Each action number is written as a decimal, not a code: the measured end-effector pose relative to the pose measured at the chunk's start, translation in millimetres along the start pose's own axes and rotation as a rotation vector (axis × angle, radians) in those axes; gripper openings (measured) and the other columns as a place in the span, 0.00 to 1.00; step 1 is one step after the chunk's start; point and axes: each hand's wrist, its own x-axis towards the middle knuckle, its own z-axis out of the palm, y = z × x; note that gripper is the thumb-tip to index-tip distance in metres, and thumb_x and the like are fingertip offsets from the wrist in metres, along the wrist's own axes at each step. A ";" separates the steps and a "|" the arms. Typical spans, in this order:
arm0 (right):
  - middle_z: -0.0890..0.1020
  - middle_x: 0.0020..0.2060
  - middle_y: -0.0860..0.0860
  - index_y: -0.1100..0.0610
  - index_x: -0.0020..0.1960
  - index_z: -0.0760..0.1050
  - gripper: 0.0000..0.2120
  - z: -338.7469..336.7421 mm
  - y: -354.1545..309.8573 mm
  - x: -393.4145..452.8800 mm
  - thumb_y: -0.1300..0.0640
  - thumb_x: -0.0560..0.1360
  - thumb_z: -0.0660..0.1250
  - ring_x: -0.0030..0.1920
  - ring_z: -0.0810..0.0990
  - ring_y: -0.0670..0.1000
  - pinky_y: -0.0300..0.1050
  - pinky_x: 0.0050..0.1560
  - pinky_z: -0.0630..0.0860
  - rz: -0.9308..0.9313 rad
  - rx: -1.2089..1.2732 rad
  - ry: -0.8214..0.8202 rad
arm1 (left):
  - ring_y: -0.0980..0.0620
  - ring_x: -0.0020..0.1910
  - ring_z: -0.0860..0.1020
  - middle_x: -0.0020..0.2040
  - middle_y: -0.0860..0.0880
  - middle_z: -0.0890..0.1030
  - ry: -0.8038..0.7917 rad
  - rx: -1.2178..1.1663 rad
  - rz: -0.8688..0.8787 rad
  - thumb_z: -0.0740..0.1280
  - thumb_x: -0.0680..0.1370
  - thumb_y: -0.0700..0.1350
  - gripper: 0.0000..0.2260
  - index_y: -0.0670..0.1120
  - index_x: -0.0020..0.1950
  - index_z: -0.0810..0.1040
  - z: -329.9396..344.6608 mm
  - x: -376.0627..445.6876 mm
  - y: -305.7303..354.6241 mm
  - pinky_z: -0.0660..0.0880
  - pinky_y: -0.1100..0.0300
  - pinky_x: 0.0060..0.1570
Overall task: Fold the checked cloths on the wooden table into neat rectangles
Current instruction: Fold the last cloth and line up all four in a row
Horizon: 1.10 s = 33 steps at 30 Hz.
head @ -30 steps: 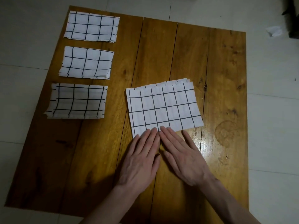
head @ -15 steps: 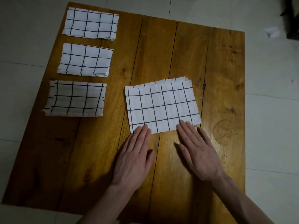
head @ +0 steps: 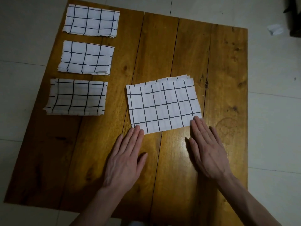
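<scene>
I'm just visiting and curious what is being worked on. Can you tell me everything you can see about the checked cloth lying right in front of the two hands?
The white cloth with a black grid of lines lies flat on the wooden plank table, folded into a slightly skewed rectangle. Several layers peek out, staggered, along its far edge. It looks like thin fabric. The left hand's straight fingertips touch its near left corner, and the right hand's touch its near right corner.
</scene>
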 end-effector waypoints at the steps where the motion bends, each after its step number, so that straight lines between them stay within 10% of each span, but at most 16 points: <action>1: 0.52 0.85 0.50 0.55 0.86 0.50 0.28 -0.2 -0.4 0.2 0.45 0.88 0.45 0.85 0.50 0.49 0.54 0.84 0.46 -0.001 -0.002 0.003 | 0.50 0.84 0.51 0.86 0.47 0.51 -0.004 0.008 0.010 0.45 0.87 0.59 0.30 0.45 0.85 0.52 -0.1 -0.6 -1.9 0.58 0.44 0.79; 7: 0.59 0.84 0.49 0.54 0.84 0.57 0.28 -7.1 -8.3 3.0 0.43 0.88 0.48 0.84 0.54 0.48 0.54 0.84 0.46 0.039 0.012 0.039 | 0.49 0.84 0.54 0.85 0.46 0.56 0.006 0.017 0.008 0.48 0.87 0.59 0.29 0.44 0.85 0.57 -5.9 3.3 0.0 0.58 0.41 0.79; 12: 0.73 0.74 0.52 0.55 0.77 0.68 0.24 -16.6 -23.2 20.3 0.43 0.85 0.58 0.73 0.70 0.54 0.56 0.75 0.66 0.145 0.110 0.145 | 0.40 0.80 0.63 0.80 0.39 0.65 0.011 0.002 -0.070 0.45 0.86 0.63 0.32 0.44 0.83 0.60 -15.8 20.3 26.3 0.61 0.39 0.78; 33: 0.81 0.55 0.56 0.56 0.63 0.74 0.31 -41.1 -36.6 74.8 0.36 0.70 0.68 0.54 0.81 0.62 0.61 0.55 0.80 0.682 0.407 0.076 | 0.44 0.85 0.47 0.86 0.44 0.50 -0.024 0.001 0.023 0.44 0.86 0.62 0.30 0.49 0.85 0.52 -2.9 48.1 59.7 0.56 0.40 0.80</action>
